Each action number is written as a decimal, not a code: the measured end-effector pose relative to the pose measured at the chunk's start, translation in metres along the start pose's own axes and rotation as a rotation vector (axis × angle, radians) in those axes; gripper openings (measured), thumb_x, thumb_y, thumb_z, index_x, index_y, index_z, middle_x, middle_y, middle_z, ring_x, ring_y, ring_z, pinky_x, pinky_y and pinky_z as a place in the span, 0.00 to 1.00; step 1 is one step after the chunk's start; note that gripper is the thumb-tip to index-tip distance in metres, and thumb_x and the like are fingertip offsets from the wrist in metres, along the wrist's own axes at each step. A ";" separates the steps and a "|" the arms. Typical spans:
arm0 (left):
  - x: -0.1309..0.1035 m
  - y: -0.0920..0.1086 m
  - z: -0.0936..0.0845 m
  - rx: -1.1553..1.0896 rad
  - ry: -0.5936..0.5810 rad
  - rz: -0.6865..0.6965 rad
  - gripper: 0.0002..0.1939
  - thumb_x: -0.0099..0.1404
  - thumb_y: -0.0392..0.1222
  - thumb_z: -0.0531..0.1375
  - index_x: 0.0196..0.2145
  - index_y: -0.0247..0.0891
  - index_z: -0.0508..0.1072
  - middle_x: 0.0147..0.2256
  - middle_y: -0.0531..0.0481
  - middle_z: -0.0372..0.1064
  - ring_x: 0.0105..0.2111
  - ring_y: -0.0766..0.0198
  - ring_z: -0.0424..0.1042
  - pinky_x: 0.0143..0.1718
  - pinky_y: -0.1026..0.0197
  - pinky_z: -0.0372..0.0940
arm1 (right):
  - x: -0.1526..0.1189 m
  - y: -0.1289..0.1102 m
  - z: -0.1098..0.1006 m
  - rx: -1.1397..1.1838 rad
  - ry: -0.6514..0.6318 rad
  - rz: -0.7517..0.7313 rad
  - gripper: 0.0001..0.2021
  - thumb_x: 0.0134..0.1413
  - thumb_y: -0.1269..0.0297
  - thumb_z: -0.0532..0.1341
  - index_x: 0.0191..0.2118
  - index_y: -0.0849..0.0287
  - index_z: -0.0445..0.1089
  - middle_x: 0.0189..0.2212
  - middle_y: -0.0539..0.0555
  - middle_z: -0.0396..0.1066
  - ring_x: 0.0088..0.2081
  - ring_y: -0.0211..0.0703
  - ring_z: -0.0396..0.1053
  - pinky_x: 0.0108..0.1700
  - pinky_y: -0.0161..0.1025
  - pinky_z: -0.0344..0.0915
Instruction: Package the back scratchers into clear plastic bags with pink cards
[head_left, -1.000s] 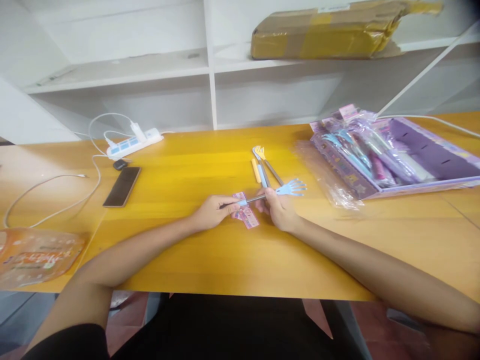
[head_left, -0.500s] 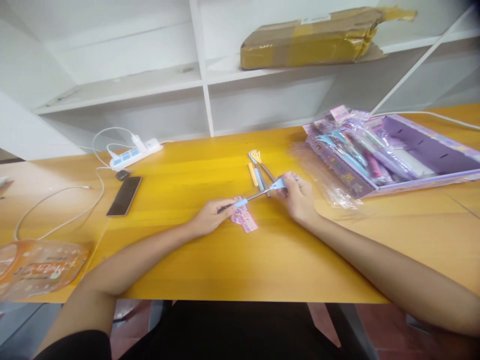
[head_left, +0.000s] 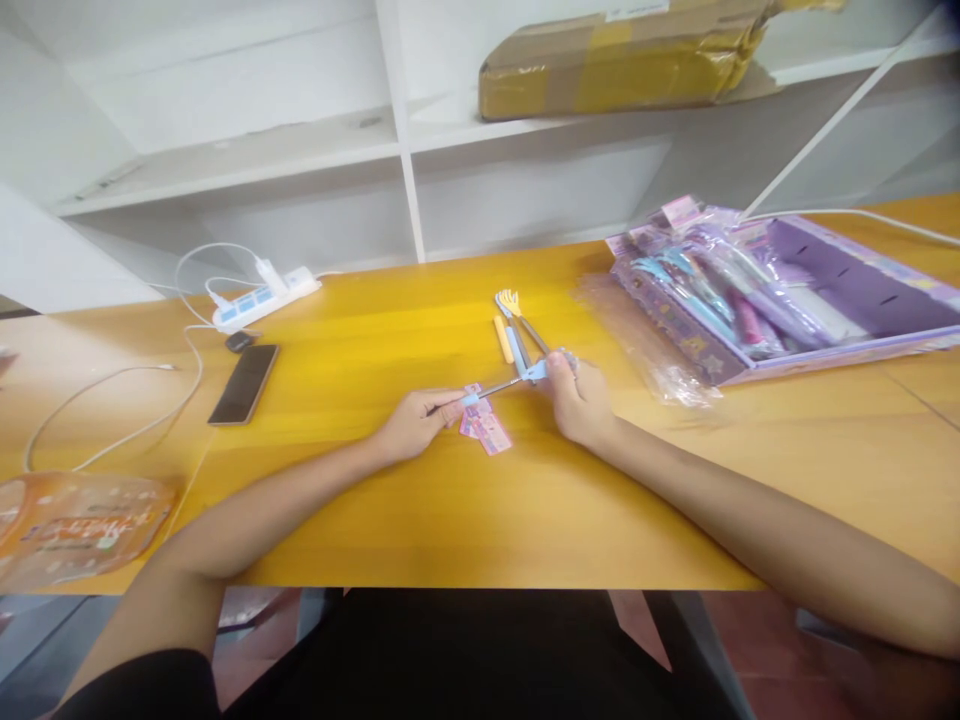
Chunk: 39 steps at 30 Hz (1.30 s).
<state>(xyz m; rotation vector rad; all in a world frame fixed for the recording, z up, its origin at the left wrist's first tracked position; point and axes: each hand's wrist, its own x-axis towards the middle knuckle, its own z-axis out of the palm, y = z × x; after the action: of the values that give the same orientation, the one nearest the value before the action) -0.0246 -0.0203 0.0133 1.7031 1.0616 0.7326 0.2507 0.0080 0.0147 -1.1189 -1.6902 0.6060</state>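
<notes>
Between my hands is a back scratcher (head_left: 500,386) with a thin metal rod and light blue parts. My left hand (head_left: 417,422) is closed on its dark end, beside a short blue sleeve. My right hand (head_left: 579,397) grips the light blue head end, whose shape is partly covered by the fingers. Beneath the rod lie several pink printed cards (head_left: 491,432). Just beyond my hands rests another back scratcher with a yellow hand-shaped head (head_left: 509,302), next to a yellow tube (head_left: 502,340) and a light blue one (head_left: 514,348).
At the right stands a purple box (head_left: 840,262) with several wrapped back scratchers; clear plastic wrappers (head_left: 675,375) lie beside it. A phone (head_left: 244,384), a power strip (head_left: 266,300) with white cables and an orange-printed bag (head_left: 82,530) are at the left. A taped carton (head_left: 622,65) sits on the shelf.
My right hand has moved slightly left, closer to my left hand, so less of the rod shows between them. The whole view has shifted a little.
</notes>
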 end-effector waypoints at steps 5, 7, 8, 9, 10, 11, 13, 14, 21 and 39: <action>0.000 -0.002 0.000 0.009 0.001 0.011 0.32 0.75 0.63 0.59 0.59 0.31 0.81 0.26 0.54 0.65 0.27 0.67 0.59 0.34 0.63 0.59 | -0.001 -0.003 0.006 0.037 -0.012 -0.006 0.37 0.71 0.27 0.44 0.22 0.52 0.59 0.19 0.51 0.61 0.22 0.41 0.58 0.28 0.42 0.57; 0.001 -0.001 0.000 0.013 0.008 0.008 0.32 0.75 0.62 0.59 0.59 0.31 0.81 0.26 0.53 0.67 0.28 0.67 0.61 0.34 0.63 0.60 | -0.002 -0.005 0.007 0.040 -0.014 -0.005 0.37 0.71 0.27 0.44 0.22 0.52 0.58 0.18 0.51 0.60 0.22 0.41 0.57 0.27 0.42 0.56; 0.001 -0.001 0.000 0.016 0.009 0.006 0.32 0.75 0.62 0.59 0.59 0.31 0.81 0.27 0.53 0.67 0.28 0.66 0.61 0.34 0.63 0.60 | -0.003 -0.005 0.007 0.039 -0.020 -0.003 0.37 0.71 0.27 0.44 0.22 0.52 0.58 0.18 0.51 0.60 0.22 0.41 0.57 0.27 0.42 0.56; 0.001 0.000 -0.001 0.020 0.007 0.006 0.31 0.75 0.62 0.59 0.59 0.32 0.82 0.27 0.53 0.68 0.28 0.66 0.62 0.35 0.63 0.61 | -0.004 -0.005 0.007 0.035 -0.027 -0.002 0.37 0.71 0.27 0.44 0.22 0.52 0.58 0.18 0.51 0.60 0.22 0.42 0.58 0.27 0.42 0.56; 0.001 0.001 -0.001 0.026 0.002 0.008 0.30 0.75 0.61 0.60 0.58 0.33 0.82 0.27 0.53 0.68 0.29 0.66 0.63 0.35 0.62 0.61 | -0.005 -0.006 0.007 0.030 -0.033 -0.002 0.37 0.71 0.27 0.44 0.22 0.52 0.59 0.18 0.51 0.60 0.22 0.42 0.58 0.27 0.42 0.56; 0.001 0.001 -0.001 0.032 -0.007 0.012 0.29 0.75 0.60 0.60 0.57 0.34 0.82 0.28 0.52 0.69 0.29 0.66 0.64 0.35 0.62 0.61 | -0.007 -0.006 0.007 0.025 -0.039 -0.004 0.37 0.71 0.27 0.44 0.22 0.52 0.59 0.18 0.51 0.60 0.22 0.42 0.58 0.27 0.42 0.56; 0.000 0.002 -0.001 0.041 -0.026 0.022 0.27 0.75 0.60 0.60 0.54 0.35 0.83 0.29 0.52 0.70 0.30 0.65 0.65 0.36 0.62 0.61 | -0.010 -0.006 0.008 0.015 -0.048 -0.010 0.37 0.72 0.28 0.43 0.22 0.52 0.59 0.18 0.51 0.60 0.22 0.42 0.58 0.27 0.42 0.55; 0.000 0.002 -0.001 0.043 -0.030 0.023 0.26 0.75 0.60 0.60 0.53 0.35 0.84 0.29 0.52 0.70 0.30 0.65 0.66 0.36 0.62 0.61 | -0.010 -0.007 0.008 0.011 -0.049 -0.013 0.37 0.72 0.28 0.43 0.22 0.52 0.59 0.17 0.51 0.60 0.22 0.42 0.58 0.27 0.42 0.55; 0.005 0.022 -0.005 -0.032 -0.114 -0.002 0.24 0.78 0.59 0.56 0.50 0.34 0.80 0.28 0.52 0.68 0.29 0.65 0.67 0.35 0.62 0.62 | 0.012 -0.027 -0.016 -0.025 -0.150 -0.057 0.35 0.74 0.31 0.45 0.24 0.53 0.62 0.19 0.50 0.62 0.22 0.41 0.59 0.29 0.42 0.57; -0.023 0.092 0.010 1.252 -0.095 0.331 0.18 0.80 0.33 0.43 0.48 0.32 0.73 0.40 0.40 0.75 0.36 0.56 0.75 0.30 0.58 0.66 | -0.012 -0.091 -0.042 -0.773 -0.455 -0.748 0.12 0.75 0.74 0.55 0.47 0.60 0.76 0.39 0.59 0.78 0.40 0.50 0.74 0.41 0.46 0.69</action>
<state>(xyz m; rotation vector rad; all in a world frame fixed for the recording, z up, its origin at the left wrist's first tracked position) 0.0030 -0.0596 0.0958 2.9796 1.2763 0.0928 0.2545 -0.0475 0.0987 -0.7468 -2.6564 -0.3395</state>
